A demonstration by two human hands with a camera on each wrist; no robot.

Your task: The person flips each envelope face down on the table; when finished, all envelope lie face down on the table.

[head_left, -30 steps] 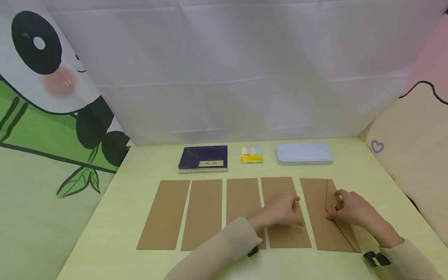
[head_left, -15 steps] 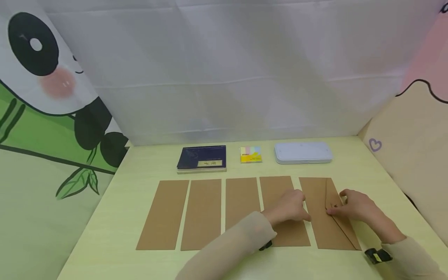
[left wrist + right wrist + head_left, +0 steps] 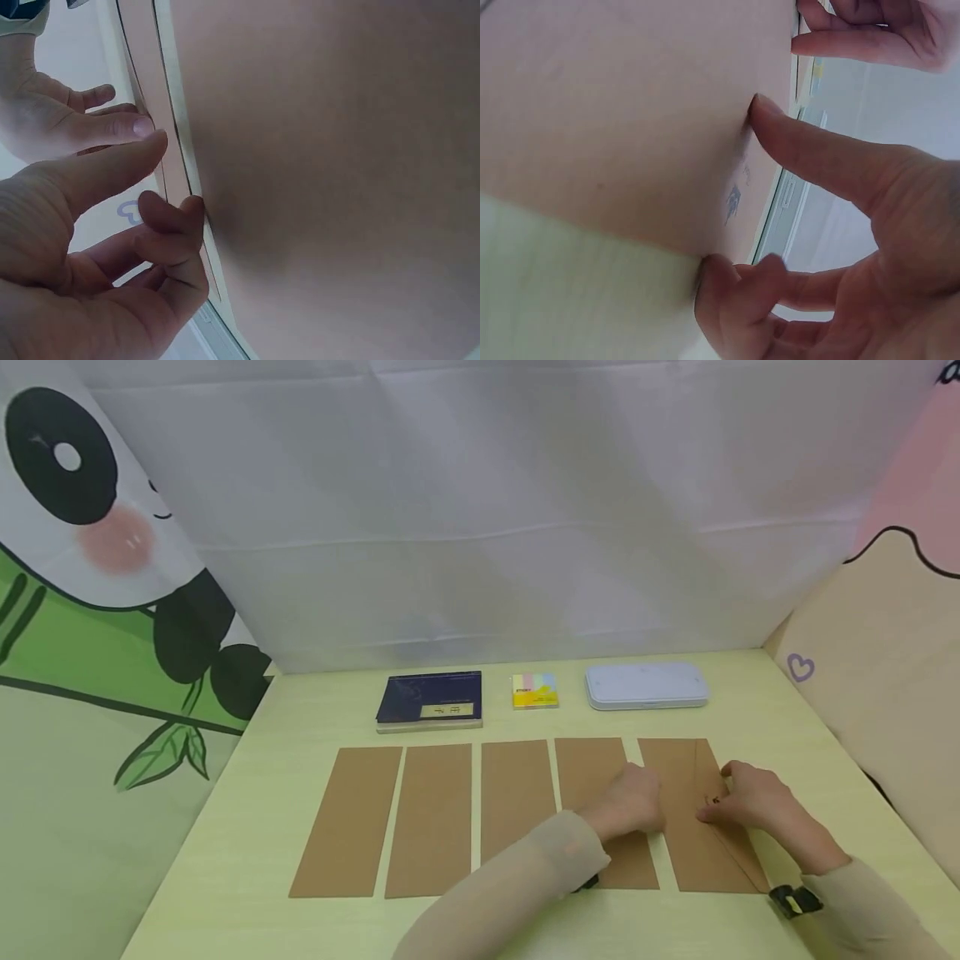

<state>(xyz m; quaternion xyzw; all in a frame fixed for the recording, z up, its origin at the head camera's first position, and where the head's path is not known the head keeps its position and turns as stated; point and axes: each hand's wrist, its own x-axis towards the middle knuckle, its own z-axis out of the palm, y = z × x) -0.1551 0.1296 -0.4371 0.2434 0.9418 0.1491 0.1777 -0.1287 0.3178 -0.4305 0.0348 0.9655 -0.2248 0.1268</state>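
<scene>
Several brown paper envelopes lie side by side in a row in the head view. The rightmost envelope [image 3: 675, 827] has its flap seam and small dark printed marks facing up. My right hand [image 3: 761, 802] holds it at the right edge, thumb on the flap and curled fingers along the border, as the right wrist view also shows. My left hand [image 3: 626, 802] is over the right side of the fourth envelope [image 3: 592, 760], fingers loosely curled. In the left wrist view its fingertips [image 3: 195, 206] are right at the gap between these two envelopes, with nothing between thumb and fingers.
Behind the row lie a dark blue notebook [image 3: 427, 693], a pack of sticky notes [image 3: 535, 693] and a pale flat case [image 3: 647, 685]. Three other envelopes lie leftward, including the far-left one [image 3: 348, 818]. A white cloth backdrop [image 3: 487, 510] hangs behind the table.
My left hand has moved right, across the fourth envelope to the gap beside the rightmost one. My right hand stays at the rightmost envelope, whose flap now lies flatter.
</scene>
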